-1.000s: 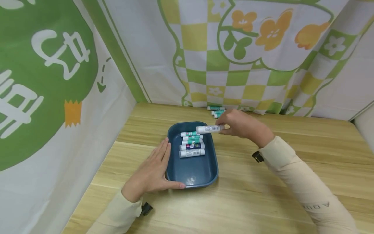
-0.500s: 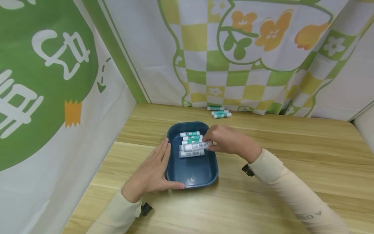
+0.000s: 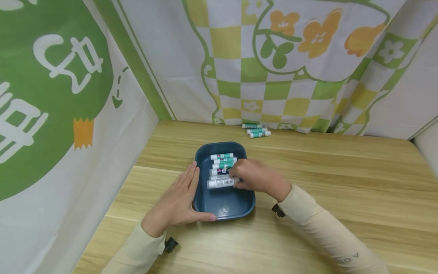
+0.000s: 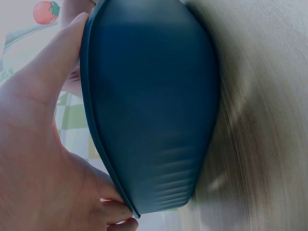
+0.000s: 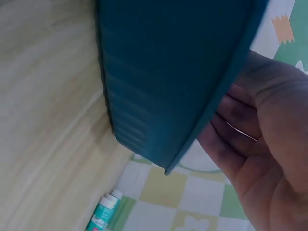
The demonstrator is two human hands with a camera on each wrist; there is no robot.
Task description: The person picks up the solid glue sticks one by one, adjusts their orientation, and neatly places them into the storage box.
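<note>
A blue plastic tray (image 3: 226, 203) lies on the table with several glue sticks in a row inside it. My right hand (image 3: 258, 178) reaches over the tray's right rim and pinches a white glue stick (image 3: 219, 183) by its right end. This stick lies just over another white one, partly covering it. Farther up the row are a dark-labelled glue stick (image 3: 215, 172) and green-labelled glue sticks (image 3: 222, 156). My left hand (image 3: 178, 198) rests against the tray's left rim with straight fingers, its thumb along the near rim. The right fingertips are hidden behind the tray wall in the right wrist view.
Behind the tray, green-and-white glue sticks (image 3: 259, 134) lie together by the curtain. A checked, flowered curtain (image 3: 273, 87) hangs along the back edge of the wooden table (image 3: 325, 171). A green-and-white cloth wall (image 3: 126, 125) borders the left side.
My right hand has brought the white glue stick from above the tray's far right corner down into the tray and nearer to me. The left hand has stayed at the rim.
</note>
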